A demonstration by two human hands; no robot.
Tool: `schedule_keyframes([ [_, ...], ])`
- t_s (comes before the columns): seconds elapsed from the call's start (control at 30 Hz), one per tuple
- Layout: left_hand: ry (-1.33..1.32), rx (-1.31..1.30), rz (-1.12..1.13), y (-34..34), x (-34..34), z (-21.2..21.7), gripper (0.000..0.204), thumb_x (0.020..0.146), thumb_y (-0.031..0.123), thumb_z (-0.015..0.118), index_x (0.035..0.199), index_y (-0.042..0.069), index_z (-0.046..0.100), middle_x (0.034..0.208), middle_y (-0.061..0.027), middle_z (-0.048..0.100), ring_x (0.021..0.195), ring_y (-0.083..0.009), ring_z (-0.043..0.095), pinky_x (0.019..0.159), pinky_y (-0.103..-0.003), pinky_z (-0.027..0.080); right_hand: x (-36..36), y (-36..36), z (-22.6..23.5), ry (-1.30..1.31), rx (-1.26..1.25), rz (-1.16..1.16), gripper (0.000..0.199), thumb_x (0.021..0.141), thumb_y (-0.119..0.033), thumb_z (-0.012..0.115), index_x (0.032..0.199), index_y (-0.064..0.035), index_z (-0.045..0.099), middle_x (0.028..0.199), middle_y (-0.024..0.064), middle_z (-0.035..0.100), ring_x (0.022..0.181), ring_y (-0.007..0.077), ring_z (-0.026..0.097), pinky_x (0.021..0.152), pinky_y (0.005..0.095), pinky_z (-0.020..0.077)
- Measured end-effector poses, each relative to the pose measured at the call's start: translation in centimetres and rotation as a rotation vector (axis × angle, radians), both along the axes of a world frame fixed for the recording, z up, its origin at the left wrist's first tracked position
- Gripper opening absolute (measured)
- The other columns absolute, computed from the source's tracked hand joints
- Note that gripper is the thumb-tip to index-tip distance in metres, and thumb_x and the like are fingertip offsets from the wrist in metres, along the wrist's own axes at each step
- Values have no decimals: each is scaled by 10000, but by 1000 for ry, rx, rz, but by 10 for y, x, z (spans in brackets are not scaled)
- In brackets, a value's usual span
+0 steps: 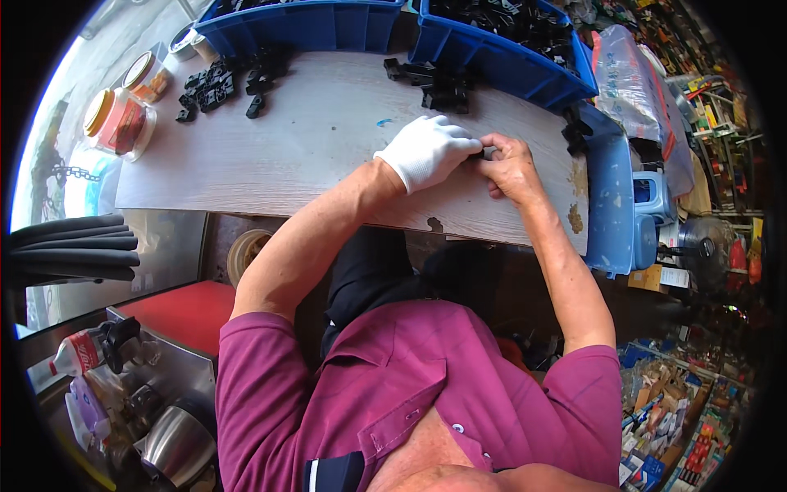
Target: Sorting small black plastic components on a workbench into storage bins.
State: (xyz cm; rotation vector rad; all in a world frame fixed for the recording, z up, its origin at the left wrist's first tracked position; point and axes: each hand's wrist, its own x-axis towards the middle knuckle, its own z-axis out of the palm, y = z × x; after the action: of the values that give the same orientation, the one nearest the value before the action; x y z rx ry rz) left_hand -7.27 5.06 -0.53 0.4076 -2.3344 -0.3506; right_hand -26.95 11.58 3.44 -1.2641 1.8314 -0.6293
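**Both hands closed on one small black part**

Right at the middle of the wooden tabletop (311, 156), the two hands meet. Between them sits a small black plastic part (478, 152), pinched from both sides just above the board. The left hand (426, 152), in a white glove, is curled shut on the part's left end; the bare right hand (512, 168) grips its right end with bent fingers. Little of the part shows: only a dark, blocky sliver between the fingertips, its shape otherwise hidden. More black parts (438, 86) of the same kind lie in a loose heap just beyond the hands, and another heap (225, 82) lies farther left. Two blue bins (500, 61) stand along the far edge.
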Motion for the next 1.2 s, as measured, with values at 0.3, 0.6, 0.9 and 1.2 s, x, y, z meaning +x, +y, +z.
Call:
schedule_keyframes([
  [0.3,67,-23,165,27,7,5,273,822,150,701,1086,88,683,1000,-121,695,976,-355,667,831,-466,553,0,0,-1,-26,-21,15,298,847,-121,774,1133,-49,729,607,35,628,471,128,593,427,283,498],
  [0.6,-245,17,1436,-46,217,-15,375,981,474,597,1090,166,781,1068,-94,765,1008,-389,689,873,-504,550,-40,1,-8,-391,-152,-352,445,823,-222,868,1144,-12,642,543,-8,527,451,136,599,450,327,585],
  [0.9,-136,-118,1057,-27,185,-20,172,881,247,733,1024,159,772,992,-63,763,936,-330,697,825,-446,569,-65,-15,0,-380,-289,-636,428,851,-285,854,1180,-61,695,588,24,529,479,185,615,513,371,625],
  [1.2,-149,-153,800,-23,150,-9,207,900,154,693,1106,141,715,1018,-59,756,941,-327,689,803,-431,569,5,-63,2,-216,-94,-304,470,839,-432,865,1087,-74,690,636,-3,552,490,124,598,460,299,577],
])
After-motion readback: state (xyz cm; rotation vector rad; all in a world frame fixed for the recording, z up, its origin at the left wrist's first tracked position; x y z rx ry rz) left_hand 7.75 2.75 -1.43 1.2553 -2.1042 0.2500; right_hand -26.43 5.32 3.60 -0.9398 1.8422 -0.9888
